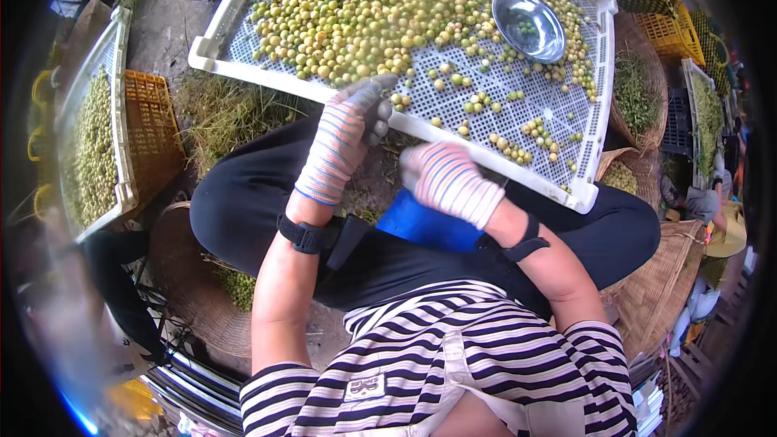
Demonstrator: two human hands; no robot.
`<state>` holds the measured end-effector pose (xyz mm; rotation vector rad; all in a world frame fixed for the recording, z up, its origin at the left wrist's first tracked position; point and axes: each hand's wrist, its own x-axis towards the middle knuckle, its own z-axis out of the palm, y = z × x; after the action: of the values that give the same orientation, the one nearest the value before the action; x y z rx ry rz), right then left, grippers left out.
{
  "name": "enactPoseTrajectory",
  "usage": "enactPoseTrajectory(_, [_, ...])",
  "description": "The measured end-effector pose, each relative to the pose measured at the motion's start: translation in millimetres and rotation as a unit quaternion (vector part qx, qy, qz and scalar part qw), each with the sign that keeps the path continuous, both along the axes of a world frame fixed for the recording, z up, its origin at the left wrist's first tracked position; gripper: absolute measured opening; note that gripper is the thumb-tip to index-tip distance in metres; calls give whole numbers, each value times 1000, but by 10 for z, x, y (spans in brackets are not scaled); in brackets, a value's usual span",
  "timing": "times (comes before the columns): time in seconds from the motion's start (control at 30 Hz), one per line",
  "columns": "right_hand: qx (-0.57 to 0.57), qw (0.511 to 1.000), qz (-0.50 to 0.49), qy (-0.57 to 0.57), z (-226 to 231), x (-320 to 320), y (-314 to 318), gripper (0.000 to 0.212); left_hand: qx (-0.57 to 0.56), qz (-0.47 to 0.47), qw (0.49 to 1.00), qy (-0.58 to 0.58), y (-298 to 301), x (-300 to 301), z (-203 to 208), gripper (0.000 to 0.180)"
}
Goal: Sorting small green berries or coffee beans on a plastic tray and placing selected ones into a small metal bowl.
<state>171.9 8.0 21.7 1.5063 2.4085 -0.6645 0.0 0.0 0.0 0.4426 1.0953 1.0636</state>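
A white perforated tray (546, 182) stands before me, heaped with small round yellow-green fruits (348, 16) toward its far side. A few fruits lie scattered on its near right part. My left hand (352, 129), in a striped glove with grey fingertips, is at the tray's near edge with its fingers curled in; what they hold, if anything, is hidden. My right hand (453, 182), in a similar glove, is above a blue container (429, 222) between my legs, its fingers smeared by motion. A shiny metal bowl (530, 26) rests on the fruits at the tray's right.
At the left, another fruit-filled tray (123, 154) is beside an orange crate (154, 121). Dried stems (231, 121) lie near my left knee. Woven mats (655, 283) and a yellow crate (681, 36) are on the right, where another person's gloved hand (701, 203) shows.
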Motion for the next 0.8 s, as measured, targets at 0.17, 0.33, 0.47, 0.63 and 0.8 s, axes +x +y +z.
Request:
enactPoseTrajectory(0.17, [232,966,-72,87,-406,658,845,19,16,-21,999,-37,37,132,-114,32])
enactPoseTrajectory(0.33, [208,976,-64,-4,-626,803,1142,19,-12,-56,996,-71,7,253,-212,27])
enactPoseTrajectory(0.47, [112,984,-125,51,-434,767,1028,17,-45,-38,992,-113,-38,328,-256,28])
enactPoseTrajectory(0.63, [-76,944,-43,319,-248,563,728,27,-74,3,974,-214,-12,379,-315,31])
enactPoseTrajectory(0.8, [121,990,-34,67,-361,413,1091,28,-96,-2,971,-218,-2,340,-342,28])
